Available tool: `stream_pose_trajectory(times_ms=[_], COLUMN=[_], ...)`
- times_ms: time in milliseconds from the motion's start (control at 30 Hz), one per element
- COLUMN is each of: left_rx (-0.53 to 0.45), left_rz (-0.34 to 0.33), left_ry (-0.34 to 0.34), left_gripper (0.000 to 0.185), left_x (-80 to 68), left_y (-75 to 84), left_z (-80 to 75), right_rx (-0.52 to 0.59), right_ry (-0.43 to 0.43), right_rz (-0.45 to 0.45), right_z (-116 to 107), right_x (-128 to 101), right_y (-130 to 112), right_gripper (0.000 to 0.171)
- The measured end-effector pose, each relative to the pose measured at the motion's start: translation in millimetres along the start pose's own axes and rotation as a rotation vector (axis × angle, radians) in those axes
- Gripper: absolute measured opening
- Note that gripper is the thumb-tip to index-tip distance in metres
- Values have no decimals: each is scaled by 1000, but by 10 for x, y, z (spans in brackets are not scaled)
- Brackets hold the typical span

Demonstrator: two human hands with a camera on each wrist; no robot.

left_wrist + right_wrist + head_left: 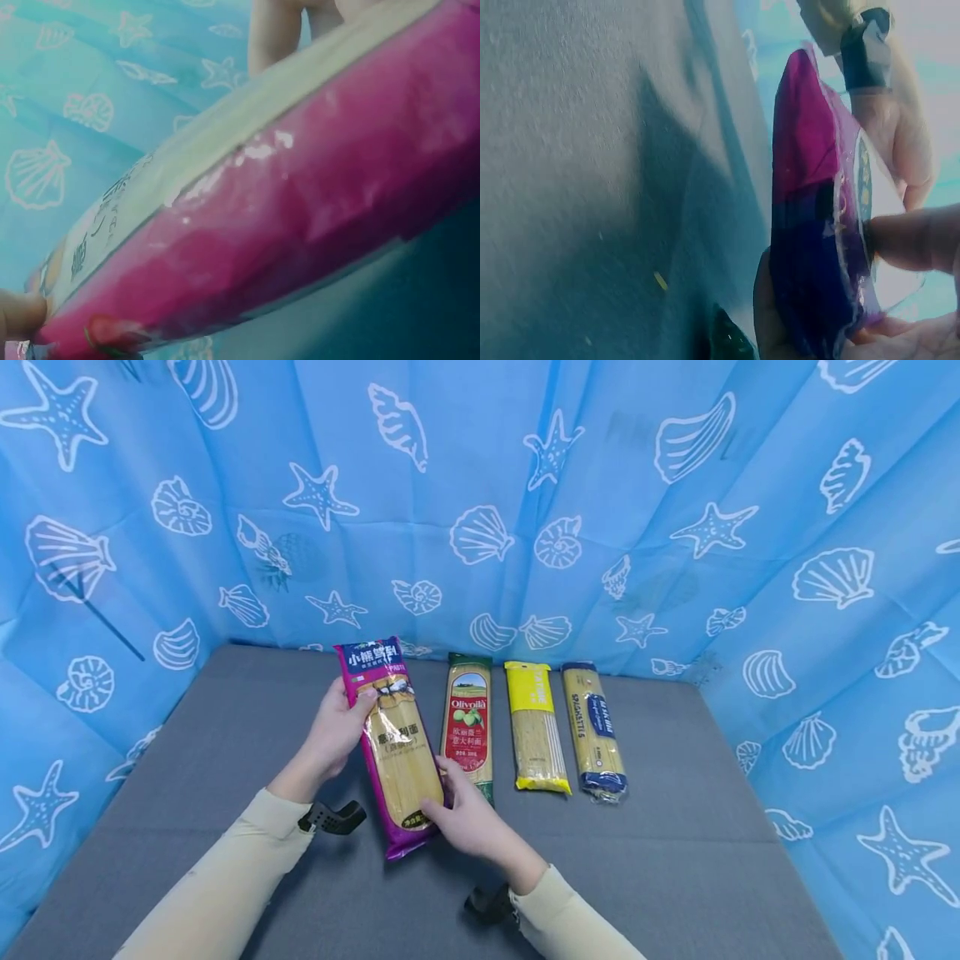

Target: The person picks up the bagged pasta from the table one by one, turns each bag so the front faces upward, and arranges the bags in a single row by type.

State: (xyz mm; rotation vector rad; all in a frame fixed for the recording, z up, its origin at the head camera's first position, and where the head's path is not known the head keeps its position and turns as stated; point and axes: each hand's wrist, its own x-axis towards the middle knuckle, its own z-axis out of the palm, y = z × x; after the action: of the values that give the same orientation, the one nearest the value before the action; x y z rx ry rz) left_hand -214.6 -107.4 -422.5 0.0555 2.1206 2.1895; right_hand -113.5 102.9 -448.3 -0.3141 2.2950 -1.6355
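Backdrop: a blue curtain (pixel 480 485) printed with white shells and starfish, hung behind and to both sides of the table.
Table: a flat grey felt-covered tabletop (pixel 675 860), bearing the row of packets.
Held packet: a long magenta-edged plastic bag of pasta with a blue label at its top (pixel 390 743), leftmost of the four, lifted off the table and tilted with its lower end toward the person; the left wrist view shows its glossy pink side (pixel 315 210) close up.
Left hand: the left hand (pixel 337 731) grips the upper left edge of the packet, thumb across its front and fingers behind it.
Right hand: the right hand (pixel 465 814) pinches the lower right edge, thumb on the front.
Neighbouring packets: a green-and-red Olivoila spaghetti bag (pixel 468 727) lies just beside the held one, then a yellow-ended clear spaghetti bag (pixel 536 727), then a blue-banded spaghetti bag (pixel 596 731), all flat and side by side.
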Motion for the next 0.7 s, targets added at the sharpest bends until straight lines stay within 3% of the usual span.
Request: stream_pose_trajectory(times_ms=[233, 400, 567, 700], left_rx=[112, 190, 301, 345], left_rz=[-18, -47, -147, -222], left_ry=[-56, -129, -203, -224], left_gripper=[50, 51, 57, 60], left_x=[25, -19, -68, -60], left_y=[-129, -192, -269, -330], left_z=[-15, -15, -21, -59], right_rx=[153, 165, 155, 160], right_ry=[40, 73, 100, 111], right_rz=[56, 23, 18, 58], right_z=[136, 226, 292, 341], right_x=[-34, 13, 148, 295], right_y=[-18, -6, -10, -22], right_gripper=[62, 57, 51, 49])
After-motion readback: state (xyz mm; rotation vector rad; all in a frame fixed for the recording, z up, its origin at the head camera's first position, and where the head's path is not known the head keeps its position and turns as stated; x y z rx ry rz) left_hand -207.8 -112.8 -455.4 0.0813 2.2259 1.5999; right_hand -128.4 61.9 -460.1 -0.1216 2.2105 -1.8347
